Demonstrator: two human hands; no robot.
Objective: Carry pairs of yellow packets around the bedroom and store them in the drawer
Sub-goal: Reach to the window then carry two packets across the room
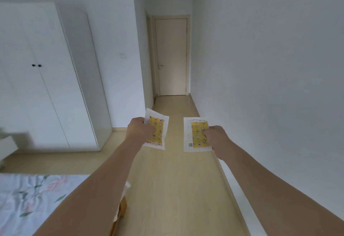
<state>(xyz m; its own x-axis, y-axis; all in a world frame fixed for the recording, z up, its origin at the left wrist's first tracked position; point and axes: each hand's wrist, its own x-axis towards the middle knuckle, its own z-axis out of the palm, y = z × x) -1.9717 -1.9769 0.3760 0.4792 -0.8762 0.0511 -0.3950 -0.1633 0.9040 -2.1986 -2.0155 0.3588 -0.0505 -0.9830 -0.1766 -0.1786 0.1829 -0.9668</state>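
both arms outstretched at frame centre: left hand (140,130) gripping one yellow packet (157,131), right hand (216,137) gripping second yellow packet (198,136), side by side, apart, above wooden floor (173,180).

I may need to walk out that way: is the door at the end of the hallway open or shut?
Shut. The door sits flush in its frame, with no gap showing at either edge.

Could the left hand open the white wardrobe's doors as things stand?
Probably not: the left hand grips a yellow packet, and the wardrobe stands well off across the floor.
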